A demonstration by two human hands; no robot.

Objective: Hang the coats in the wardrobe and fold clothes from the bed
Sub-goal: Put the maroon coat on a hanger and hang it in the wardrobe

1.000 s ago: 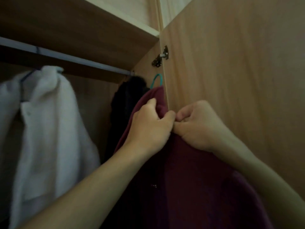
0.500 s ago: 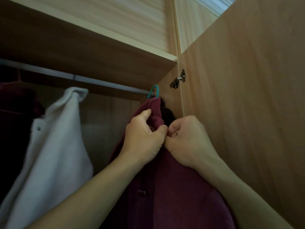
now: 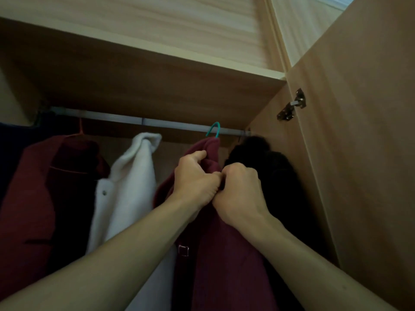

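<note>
A maroon coat (image 3: 224, 261) hangs in front of me on a teal hanger (image 3: 213, 129), whose hook sits at the metal rail (image 3: 125, 118) of the wardrobe. My left hand (image 3: 195, 178) grips the coat's collar just under the hook. Pressed against it, my right hand (image 3: 240, 189) pinches the same collar from the right side. Both fists hide the top of the coat's front opening. A small metal clasp (image 3: 183, 250) shows lower on the coat.
On the rail hang a white fleece coat (image 3: 130, 189), another maroon coat (image 3: 33, 198) on an orange hanger at the left, and a black garment (image 3: 276, 180) against the right wall. The open wardrobe door (image 3: 363, 153) with its hinge (image 3: 292, 105) stands at the right. A shelf (image 3: 157, 70) runs above the rail.
The coat with its teal hook has risen up to the rail. The view has tilted upward and swung left, bringing the maroon coat at the left into sight. Both hands keep their grip on the collar.
</note>
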